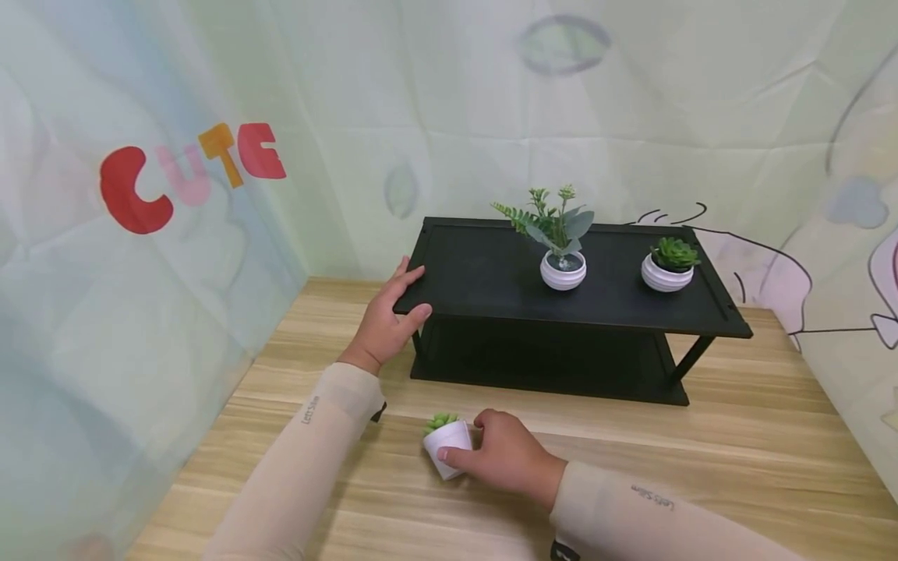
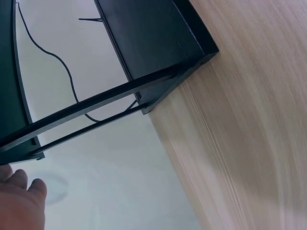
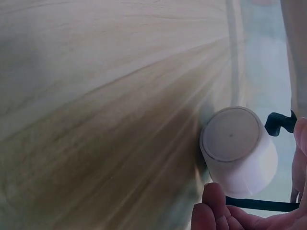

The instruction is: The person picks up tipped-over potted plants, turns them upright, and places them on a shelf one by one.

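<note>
In the head view, my right hand (image 1: 512, 452) pinches a small potted succulent (image 1: 449, 448) with a white pot and green leaves. The pot is tilted; its round underside (image 3: 231, 134) faces the right wrist camera. My left hand (image 1: 386, 319) grips the left end of the black two-tier shelf (image 1: 484, 269) at its front corner, a finger on the top board and the thumb at the edge. Fingertips (image 2: 37, 188) show beside that board in the left wrist view. On the top board stand a leafy potted plant (image 1: 563, 271) and another potted succulent (image 1: 668, 276), both in white ribbed pots.
The shelf stands toward the back of the wooden table (image 1: 758, 452), its lower board (image 1: 547, 366) near the tabletop. Slanted black legs (image 1: 691, 360) join the boards. A printed cloth (image 1: 351, 117) with coloured letters hangs behind and to the left.
</note>
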Demonstrator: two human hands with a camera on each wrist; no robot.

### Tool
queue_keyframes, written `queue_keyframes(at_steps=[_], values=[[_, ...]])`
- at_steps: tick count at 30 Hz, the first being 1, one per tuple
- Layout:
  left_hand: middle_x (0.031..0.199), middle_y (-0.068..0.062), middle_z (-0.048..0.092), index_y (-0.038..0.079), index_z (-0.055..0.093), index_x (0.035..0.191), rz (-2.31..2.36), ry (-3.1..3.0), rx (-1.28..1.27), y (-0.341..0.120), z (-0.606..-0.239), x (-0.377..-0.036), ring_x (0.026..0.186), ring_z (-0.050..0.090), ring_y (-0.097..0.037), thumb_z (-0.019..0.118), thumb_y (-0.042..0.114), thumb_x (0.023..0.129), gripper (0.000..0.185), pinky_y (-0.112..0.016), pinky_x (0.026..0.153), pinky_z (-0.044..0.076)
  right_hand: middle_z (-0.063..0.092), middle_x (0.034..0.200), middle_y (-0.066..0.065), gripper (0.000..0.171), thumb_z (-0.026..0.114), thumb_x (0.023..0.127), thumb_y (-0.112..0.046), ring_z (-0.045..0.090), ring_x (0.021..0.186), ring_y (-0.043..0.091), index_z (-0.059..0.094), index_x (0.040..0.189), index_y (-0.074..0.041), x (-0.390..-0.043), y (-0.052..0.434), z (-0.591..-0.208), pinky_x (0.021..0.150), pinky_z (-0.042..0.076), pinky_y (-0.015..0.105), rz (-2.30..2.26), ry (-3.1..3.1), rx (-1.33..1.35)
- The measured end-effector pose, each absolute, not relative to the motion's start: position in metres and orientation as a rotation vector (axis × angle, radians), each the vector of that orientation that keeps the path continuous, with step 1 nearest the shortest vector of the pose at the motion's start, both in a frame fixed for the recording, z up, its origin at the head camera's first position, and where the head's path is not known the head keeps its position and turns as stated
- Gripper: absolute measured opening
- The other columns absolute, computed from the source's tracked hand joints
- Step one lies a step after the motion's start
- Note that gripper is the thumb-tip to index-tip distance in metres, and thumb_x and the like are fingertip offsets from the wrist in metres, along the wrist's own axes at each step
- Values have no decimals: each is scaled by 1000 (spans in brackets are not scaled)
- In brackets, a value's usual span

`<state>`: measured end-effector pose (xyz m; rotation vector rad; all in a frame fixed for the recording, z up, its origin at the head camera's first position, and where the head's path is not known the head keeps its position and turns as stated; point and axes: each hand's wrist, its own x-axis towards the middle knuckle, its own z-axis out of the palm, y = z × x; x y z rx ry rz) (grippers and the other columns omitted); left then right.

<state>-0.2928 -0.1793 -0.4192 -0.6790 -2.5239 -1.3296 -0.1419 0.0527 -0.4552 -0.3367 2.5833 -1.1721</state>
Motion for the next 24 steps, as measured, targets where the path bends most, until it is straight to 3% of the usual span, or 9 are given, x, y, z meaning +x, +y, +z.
queue_keyframes(at_steps=[9, 24], values=[[177, -4, 17, 15, 42, 163, -1328, -2521, -678, -179, -419, -293, 164, 18, -26, 58, 60, 101, 78, -56, 130, 21, 65, 77, 1, 56, 83, 84, -49, 59, 68, 15, 68, 98, 2, -141, 42, -464, 58, 50, 30, -1228, 2562, -334], [177, -3, 17, 16, 42, 163, -1332, -2522, -672, -180, -419, -293, 164, 17, -25, 58, 60, 102, 77, -55, 130, 20, 63, 74, 3, 54, 83, 83, -52, 59, 65, 16, 67, 90, -1, -145, 33, -467, 55, 49, 31, -1207, 2591, -277]])
